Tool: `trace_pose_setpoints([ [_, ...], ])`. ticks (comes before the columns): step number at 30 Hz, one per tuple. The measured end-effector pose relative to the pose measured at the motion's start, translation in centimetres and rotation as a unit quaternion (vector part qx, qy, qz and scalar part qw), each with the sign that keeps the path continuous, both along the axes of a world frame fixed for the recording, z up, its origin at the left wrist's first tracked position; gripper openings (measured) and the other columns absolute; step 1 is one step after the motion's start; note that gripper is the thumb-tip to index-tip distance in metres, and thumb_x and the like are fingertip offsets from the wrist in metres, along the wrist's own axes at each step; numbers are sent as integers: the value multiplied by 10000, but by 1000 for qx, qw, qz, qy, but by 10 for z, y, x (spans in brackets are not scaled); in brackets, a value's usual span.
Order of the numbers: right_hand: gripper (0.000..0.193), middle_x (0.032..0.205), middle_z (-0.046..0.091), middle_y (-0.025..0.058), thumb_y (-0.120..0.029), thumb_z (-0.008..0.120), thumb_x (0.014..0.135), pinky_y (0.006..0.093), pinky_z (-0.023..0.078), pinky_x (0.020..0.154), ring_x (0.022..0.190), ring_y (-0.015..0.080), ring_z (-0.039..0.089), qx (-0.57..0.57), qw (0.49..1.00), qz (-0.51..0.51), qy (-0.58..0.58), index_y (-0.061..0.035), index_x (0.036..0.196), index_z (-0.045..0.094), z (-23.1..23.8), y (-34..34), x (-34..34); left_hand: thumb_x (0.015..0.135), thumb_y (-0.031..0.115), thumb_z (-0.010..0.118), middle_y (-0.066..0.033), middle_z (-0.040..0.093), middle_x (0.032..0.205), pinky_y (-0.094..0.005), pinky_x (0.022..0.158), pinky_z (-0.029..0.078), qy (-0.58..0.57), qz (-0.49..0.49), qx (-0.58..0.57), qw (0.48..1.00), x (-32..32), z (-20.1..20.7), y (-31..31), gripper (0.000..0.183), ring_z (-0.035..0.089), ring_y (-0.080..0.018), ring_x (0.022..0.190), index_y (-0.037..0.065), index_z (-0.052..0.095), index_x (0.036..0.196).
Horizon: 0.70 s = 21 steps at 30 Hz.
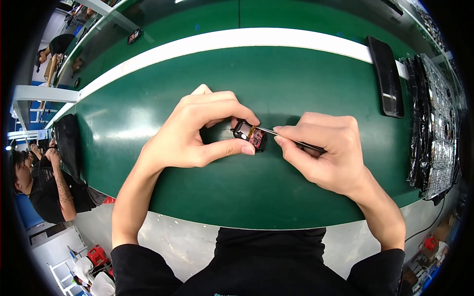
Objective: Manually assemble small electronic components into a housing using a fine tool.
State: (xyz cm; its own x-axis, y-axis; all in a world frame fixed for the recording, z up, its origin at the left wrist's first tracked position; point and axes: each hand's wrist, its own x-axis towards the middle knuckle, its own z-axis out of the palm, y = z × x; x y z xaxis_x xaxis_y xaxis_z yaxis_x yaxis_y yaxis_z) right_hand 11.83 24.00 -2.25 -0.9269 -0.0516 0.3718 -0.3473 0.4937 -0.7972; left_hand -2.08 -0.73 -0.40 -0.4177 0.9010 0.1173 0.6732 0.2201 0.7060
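Observation:
Between the thumb and fingers of my left hand (197, 126) is a small black electronic device (250, 135), its casing open. A red circuit board and a strip of amber tape show inside it. My right hand (326, 148) pinches a thin dark metal tool (301, 143), which looks like tweezers. Its tip touches the device near the amber strip, beside my left index fingertip. The exact contact point is too small to make out. Both hands are over the middle of the green tabletop (237, 192).
On the right stand stacked clear plastic trays (437, 128) beside black wrapped ones. A black oblong tray (387, 79) leans across the white rail (247, 38). Beyond the rail lies another small device (134, 36). A person (54, 182) is at the left, near a black bag (68, 145).

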Motion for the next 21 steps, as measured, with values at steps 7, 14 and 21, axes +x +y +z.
trace_pose_setpoints([
  [7, 81, 658, 645, 62, 17, 831, 882, 312, 398, 465, 498, 136, 561, 9, 1000, -26, -8, 5, 961, 839, 11, 5, -2, 742, 240, 1004, 1, 687, 866, -331, 756, 348, -6, 26, 9, 1000, 2, 1, 1, 515, 502, -143, 730, 100, 830, 1205],
  [14, 116, 775, 683, 43, -4, 836, 952, 269, 411, 508, 572, 75, 557, -25, 997, -62, -25, 6, 1064, 806, 14, 2, -7, 767, 251, 1018, 29, 656, 844, -324, 776, 369, 52, 13, 35, 998, 1, -1, 3, 533, 536, -132, 725, 112, 806, 1237],
  [21, 239, 882, 682, 71, -41, 857, 940, 292, 461, 559, 645, 129, 594, 4, 998, -2, -65, -7, 1160, 769, 15, -10, 1, 826, 345, 995, 23, 702, 924, -346, 812, 402, 37, -2, 48, 998, 6, -9, 0, 583, 684, -145, 860, 119, 751, 1305],
])
